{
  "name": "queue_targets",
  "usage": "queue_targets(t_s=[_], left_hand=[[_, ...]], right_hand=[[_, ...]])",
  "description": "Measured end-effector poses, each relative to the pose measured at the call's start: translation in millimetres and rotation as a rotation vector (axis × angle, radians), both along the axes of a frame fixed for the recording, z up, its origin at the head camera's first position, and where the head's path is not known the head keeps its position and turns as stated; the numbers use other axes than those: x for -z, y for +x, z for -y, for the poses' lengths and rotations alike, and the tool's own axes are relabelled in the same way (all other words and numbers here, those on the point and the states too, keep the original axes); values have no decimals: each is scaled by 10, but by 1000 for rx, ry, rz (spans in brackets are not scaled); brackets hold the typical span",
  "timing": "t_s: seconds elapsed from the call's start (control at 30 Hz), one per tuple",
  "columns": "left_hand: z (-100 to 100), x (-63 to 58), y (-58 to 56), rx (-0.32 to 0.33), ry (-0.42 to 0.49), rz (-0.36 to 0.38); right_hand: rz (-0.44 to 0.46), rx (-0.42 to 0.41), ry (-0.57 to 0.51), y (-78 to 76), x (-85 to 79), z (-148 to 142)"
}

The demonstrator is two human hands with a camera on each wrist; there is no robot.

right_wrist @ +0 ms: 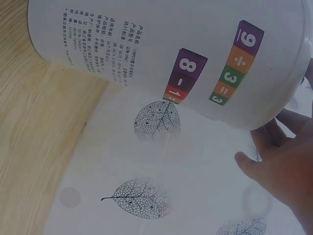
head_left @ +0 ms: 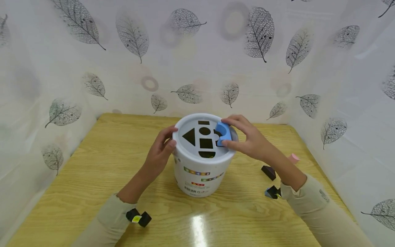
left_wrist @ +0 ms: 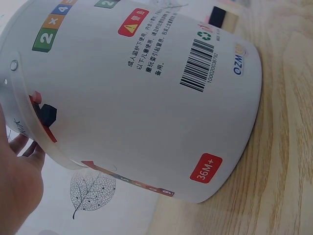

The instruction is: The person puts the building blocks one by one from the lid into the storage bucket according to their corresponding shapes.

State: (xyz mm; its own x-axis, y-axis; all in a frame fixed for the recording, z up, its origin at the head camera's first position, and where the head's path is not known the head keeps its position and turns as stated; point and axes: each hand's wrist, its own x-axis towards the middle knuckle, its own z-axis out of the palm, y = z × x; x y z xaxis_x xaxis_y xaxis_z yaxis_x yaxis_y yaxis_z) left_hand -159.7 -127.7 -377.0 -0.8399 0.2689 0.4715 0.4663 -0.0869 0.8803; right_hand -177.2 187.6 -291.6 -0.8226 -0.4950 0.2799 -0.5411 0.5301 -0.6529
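A white bucket (head_left: 182, 176) stands upright on the table, its pale lid (head_left: 190, 151) cut with holes: a triangle, a circle, a square and several others. Thumb and fingers of my right hand (head_left: 251, 139) pinch a blue arch-shaped block (head_left: 227, 134) at its two ends. It sits over an opening on the lid's right side and partly covers it. On the opposite side, my left hand (head_left: 156, 151) grips the bucket's rim, thumb nearer me. Only part of the left hand (left_wrist: 19, 183) shows at the rim in the left wrist view; the right wrist view hides the block.
Right of the bucket, a dark triangular block (head_left: 269, 172) and a pink block (head_left: 293, 158) lie on the wooden table (head_left: 123, 147) near my right forearm. A small blue piece (head_left: 267, 194) shows beside the black wrist camera. Leaf-printed curtains (head_left: 197, 61) surround the table's back and sides.
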Motion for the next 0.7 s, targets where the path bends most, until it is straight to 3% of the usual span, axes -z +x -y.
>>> queue_targets(t_s=[0.7], left_hand=[[7, 12, -9, 12, -4, 7]], right_hand=[[-25, -9, 6, 34, 19, 38]])
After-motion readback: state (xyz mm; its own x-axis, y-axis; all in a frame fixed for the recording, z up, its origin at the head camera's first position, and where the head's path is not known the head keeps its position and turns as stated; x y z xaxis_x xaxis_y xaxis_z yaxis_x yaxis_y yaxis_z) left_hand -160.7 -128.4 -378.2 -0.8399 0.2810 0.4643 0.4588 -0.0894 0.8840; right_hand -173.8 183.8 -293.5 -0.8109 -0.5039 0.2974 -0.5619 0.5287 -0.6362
